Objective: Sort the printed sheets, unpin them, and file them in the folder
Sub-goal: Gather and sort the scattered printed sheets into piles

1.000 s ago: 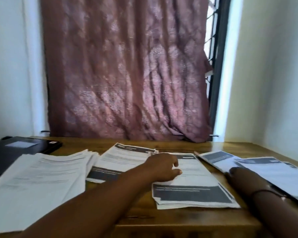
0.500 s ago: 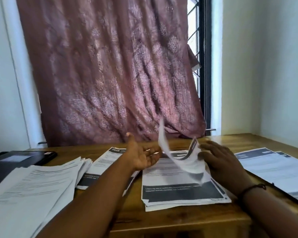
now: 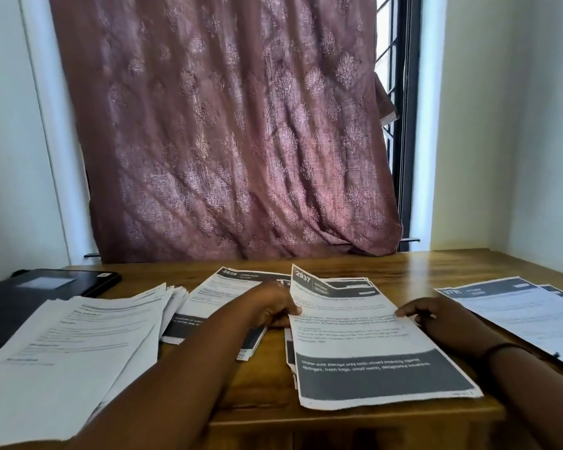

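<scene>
Head view: sheet 2937 [image 3: 364,323] uppermost on centre stack [image 3: 291,358], at near edge of wooden table [image 3: 413,271], between both hands.

Handling, by judgement:
- Very light, thin, limp. Sags and curls if lifted by one corner; far left corner already raised off the stack.
- Tears and creases easily. Bottom edge looks slightly ragged.
- Slides readily over the sheets beneath; shifts under a light push.
- Best held by both long edges near mid-length, thumb above and fingers below. Keep level while carrying.
- Pin or staple not visible in this view; check the corners by touch before separating.

Hand state:
- Left hand [image 3: 270,308]: fingers curled at left edge of sheet 2937, thumb on top, pinching that edge.
- Right hand [image 3: 436,316]: fingers bent, tips touching right edge of the same sheet. Pinching or only pressing: cannot tell.

Appearance of sheet 2937:
- White paper, dark header band with number 2937.
- Lines of small body text, too blurred to read.
- Broad dark block with white text across the lower part.

Other task items:
- Sheet 2659 [image 3: 231,287] heads the pile just left of centre.
- White plain-text stack [image 3: 65,345] at far left.
- Sheet 3791 [image 3: 514,303] heads the pile at right.
- Black folder [image 3: 30,293] at far left rear, shut.
</scene>
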